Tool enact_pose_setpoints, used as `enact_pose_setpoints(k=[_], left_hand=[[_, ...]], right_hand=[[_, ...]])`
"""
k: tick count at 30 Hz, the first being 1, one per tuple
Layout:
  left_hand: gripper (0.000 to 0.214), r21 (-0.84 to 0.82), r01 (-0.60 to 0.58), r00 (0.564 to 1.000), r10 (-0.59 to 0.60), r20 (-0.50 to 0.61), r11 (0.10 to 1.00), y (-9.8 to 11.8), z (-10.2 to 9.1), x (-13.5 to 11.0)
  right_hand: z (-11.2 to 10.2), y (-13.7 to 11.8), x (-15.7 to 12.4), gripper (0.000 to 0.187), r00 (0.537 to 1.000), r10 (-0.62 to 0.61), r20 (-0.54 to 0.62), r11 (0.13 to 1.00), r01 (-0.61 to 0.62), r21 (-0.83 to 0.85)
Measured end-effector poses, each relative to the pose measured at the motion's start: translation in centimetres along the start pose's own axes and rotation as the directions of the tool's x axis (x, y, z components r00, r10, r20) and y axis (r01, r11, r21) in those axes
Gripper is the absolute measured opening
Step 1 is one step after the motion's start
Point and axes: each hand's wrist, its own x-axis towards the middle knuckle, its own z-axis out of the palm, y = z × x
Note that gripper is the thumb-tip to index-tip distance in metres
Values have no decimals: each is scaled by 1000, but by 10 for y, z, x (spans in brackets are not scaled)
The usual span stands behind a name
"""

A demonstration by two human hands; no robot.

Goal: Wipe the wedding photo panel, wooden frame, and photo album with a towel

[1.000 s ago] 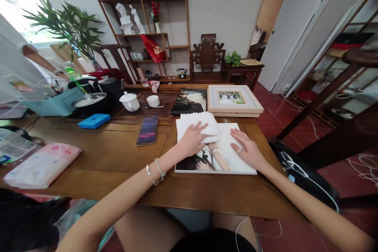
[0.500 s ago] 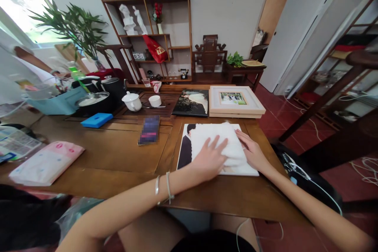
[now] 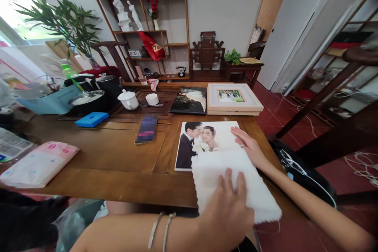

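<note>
A white cloth [image 3: 218, 161] covers the lower part of a white-edged photo panel [image 3: 184, 150] showing a couple in wedding clothes, and hangs over the table's front edge. My left hand [image 3: 228, 206] presses on top of the cloth with its fingers apart; the thumb is hidden. At the panel's upper right edge my right hand [image 3: 248, 143] lies with fingers stretched out, touching the panel.
Behind the panel lie a dark photo panel [image 3: 189, 100] and pale framed pictures [image 3: 234, 112]. A phone [image 3: 147, 129], a blue block [image 3: 92, 119], a tissue pack [image 3: 41, 163] and a white lidded cup [image 3: 128, 100] are on the wooden table [image 3: 118, 157].
My left hand has drawn the cloth down toward me, uncovering the couple in the photo. My right hand stays at the panel's right edge. The view has shifted slightly.
</note>
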Motion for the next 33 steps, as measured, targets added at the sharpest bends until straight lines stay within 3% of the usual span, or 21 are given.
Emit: enact_pose_setpoints(k=[2, 4, 7, 10, 13, 16, 21, 23, 26, 29, 33], left_hand=[[24, 1, 49, 999, -49, -1, 999, 2, 2, 1], [23, -5, 153, 987, -152, 58, 988, -16, 10, 9], [24, -56, 295, 938, -277, 210, 954, -74, 22, 21], [39, -71, 302, 934, -280, 224, 951, -139, 30, 21], [45, -75, 302, 934, -279, 225, 950, -173, 31, 7], [35, -78, 285, 935, -260, 241, 955, -155, 24, -16], [9, -182, 85, 988, -59, 143, 980, -72, -1, -59], [9, -207, 60, 994, -40, 100, 977, -57, -7, -66], [18, -194, 159, 979, -130, 155, 968, -74, -3, -61], [34, -170, 285, 939, -238, 250, 943, -123, 12, -42], [46, -128, 288, 936, -251, 247, 949, -179, 30, -17]], right_hand=[[0, 0, 0, 38, 1000, -12, 7, 1000, 13, -8], [0, -1, 0, 38, 1000, -26, 12, 999, 26, -22], [2, 0, 0, 39, 999, -32, 7, 998, 33, -54], [3, 0, -1, 39, 1000, -25, -2, 997, 25, -76], [5, -1, -1, 39, 1000, -19, -12, 997, 19, -72], [5, -2, -1, 39, 1000, -20, -20, 998, 18, -64], [5, 0, -1, 38, 1000, -7, -21, 998, 6, -59], [5, 1, -1, 39, 1000, -9, -15, 998, 8, -65], [5, 1, -1, 40, 1000, -7, -6, 997, 7, -79], [4, 0, -1, 39, 1000, -9, -7, 996, 9, -88], [3, -1, 0, 39, 1000, -27, -4, 995, 27, -100]])
